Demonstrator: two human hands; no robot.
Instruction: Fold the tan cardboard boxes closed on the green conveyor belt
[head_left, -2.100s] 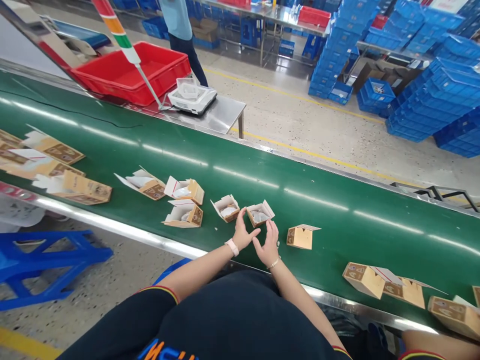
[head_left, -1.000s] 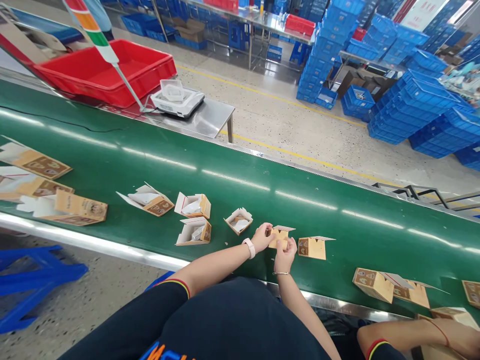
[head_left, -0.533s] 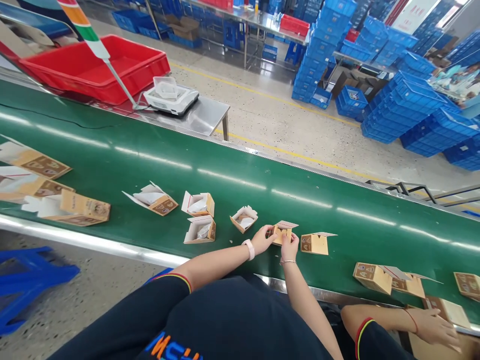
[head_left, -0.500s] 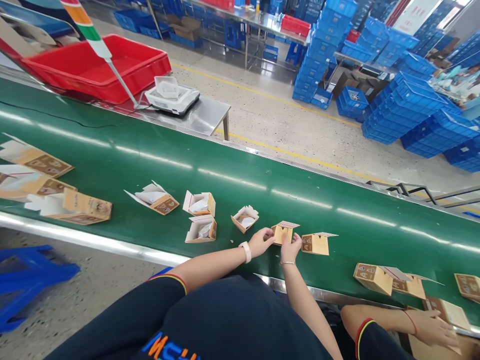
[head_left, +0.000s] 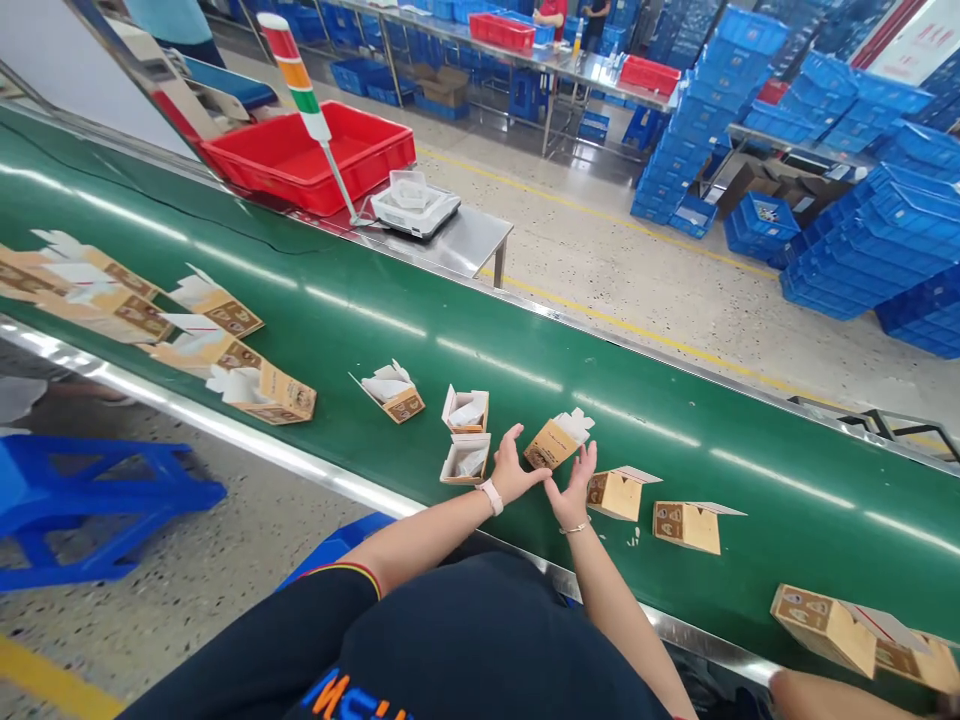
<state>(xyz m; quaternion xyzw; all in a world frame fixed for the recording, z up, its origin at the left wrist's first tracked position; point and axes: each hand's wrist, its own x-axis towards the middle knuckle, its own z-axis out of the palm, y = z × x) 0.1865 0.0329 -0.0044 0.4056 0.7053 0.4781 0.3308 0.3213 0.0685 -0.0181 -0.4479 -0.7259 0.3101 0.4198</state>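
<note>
Our left hand and right hand, spread open, empty, beside a tan cardboard box: probably light, crushable; grip opposite sides.

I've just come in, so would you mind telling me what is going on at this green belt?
A person has both hands, left and right, spread around the near end of a small carton whose white flaps stand open; whether they touch it is unclear. Left of them, two open boxes hold pale packets. To the right, two boxes have raised lids. A co-worker's arm reaches in at lower right.
</note>
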